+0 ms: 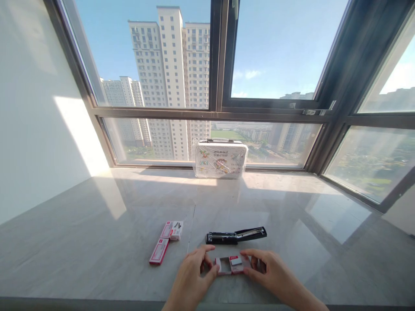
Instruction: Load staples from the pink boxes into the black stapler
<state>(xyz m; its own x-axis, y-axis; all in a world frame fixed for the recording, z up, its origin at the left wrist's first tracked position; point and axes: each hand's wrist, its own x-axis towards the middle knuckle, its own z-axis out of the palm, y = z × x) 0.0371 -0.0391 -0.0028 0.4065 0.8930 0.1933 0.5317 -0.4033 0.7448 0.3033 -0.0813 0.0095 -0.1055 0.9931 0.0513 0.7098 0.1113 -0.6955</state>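
Observation:
My left hand (191, 276) and my right hand (274, 274) both pinch a small red and white staple box (232, 264) from its two ends, low on the grey marble sill (97, 224). The box looks slid open, with a pale inner part showing. Just beyond the box lies a black stapler (236, 235), swung open and flat. Left of my hands sit two more red and white staple boxes: a long one (159, 251) and a smaller one (173, 230) behind it.
A plastic-wrapped white case (220, 160) with colourful print and a handle stands against the window at the back. A dark window frame (217, 113) borders the sill behind and to the right. A white wall (32, 129) rises on the left.

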